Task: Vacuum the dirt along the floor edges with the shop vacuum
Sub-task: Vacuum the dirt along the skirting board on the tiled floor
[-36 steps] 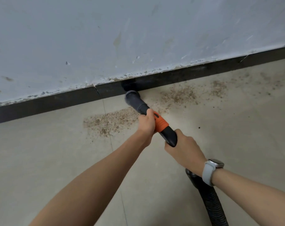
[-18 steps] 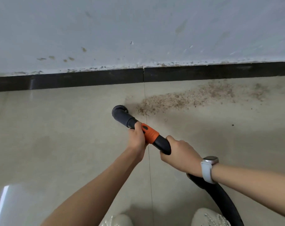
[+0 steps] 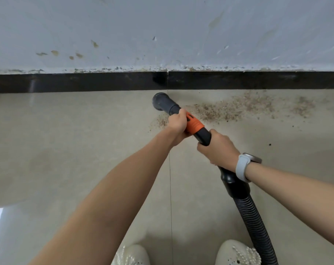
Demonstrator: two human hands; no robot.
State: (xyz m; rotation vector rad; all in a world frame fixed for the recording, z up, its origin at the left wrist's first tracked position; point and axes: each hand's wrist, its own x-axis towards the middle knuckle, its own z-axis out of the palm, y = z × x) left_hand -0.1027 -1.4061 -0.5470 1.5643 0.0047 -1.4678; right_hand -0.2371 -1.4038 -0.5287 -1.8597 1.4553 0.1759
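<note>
The shop vacuum's black nozzle (image 3: 161, 101) points at the floor just in front of the black baseboard (image 3: 85, 82). An orange collar (image 3: 195, 125) sits on the black wand behind it. My left hand (image 3: 177, 123) grips the wand at the collar's front end. My right hand (image 3: 217, 148), with a white watch on the wrist, grips the wand further back. The ribbed black hose (image 3: 256, 224) runs down to the bottom right. A band of brown dirt (image 3: 235, 108) lies on the tile to the right of the nozzle, near the baseboard.
A stained grey wall (image 3: 162, 31) rises above the baseboard. Beige floor tiles (image 3: 66, 150) spread to the left, with a grout line running towards me. Two white shoes (image 3: 237, 253) show at the bottom edge.
The nozzle has swung up from the open floor to the baseboard, closer to the dirt's left end. The dirt patch seen left of the nozzle one second ago is gone.
</note>
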